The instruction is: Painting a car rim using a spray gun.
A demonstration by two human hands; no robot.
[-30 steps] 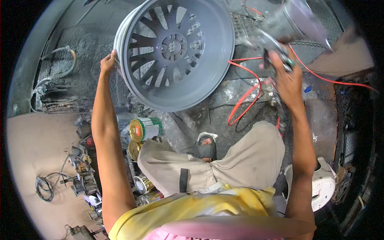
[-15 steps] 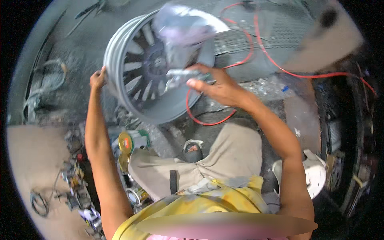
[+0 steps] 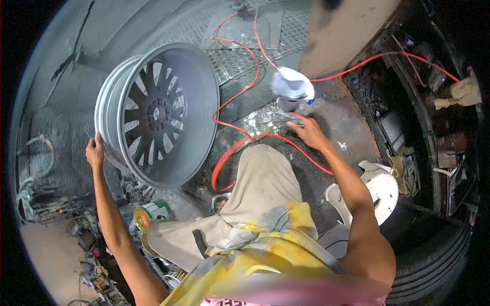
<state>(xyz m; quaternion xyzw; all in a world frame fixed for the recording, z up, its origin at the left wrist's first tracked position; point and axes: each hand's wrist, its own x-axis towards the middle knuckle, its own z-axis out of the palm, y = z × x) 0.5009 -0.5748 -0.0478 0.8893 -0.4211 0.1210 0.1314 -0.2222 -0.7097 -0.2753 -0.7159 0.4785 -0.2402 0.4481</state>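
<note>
Two hands, well apart, each on its own object. My left hand (image 3: 93, 151) is closed on the outer edge of the grey wheel rim (image 3: 159, 116), which sits ahead and to my left, tilted so its hollow side faces right and somewhat toward me. Likely reason for this hold: it steadies the rim while leaving the inner barrel and spokes clear. What bears its weight underneath I cannot tell.

My right hand (image 3: 309, 131) is wrapped around the spray gun (image 3: 287, 120), away from the rim. Its pale cup (image 3: 292, 86) rides on top, presumably held upward so nothing spills; it is blurred, and its contents are not visible. One red hose (image 3: 400, 53) runs over the floor near the gun; its joint to the gun is not discernible.

Containers at my left knee: a green-and-white can (image 3: 155, 210) with a gold lid, apparently closed, contents unknown; beside it a second gold-lidded can (image 3: 148, 245), partly hidden by my trouser leg. Judged placement: within easy reach, outside the working space.
</note>
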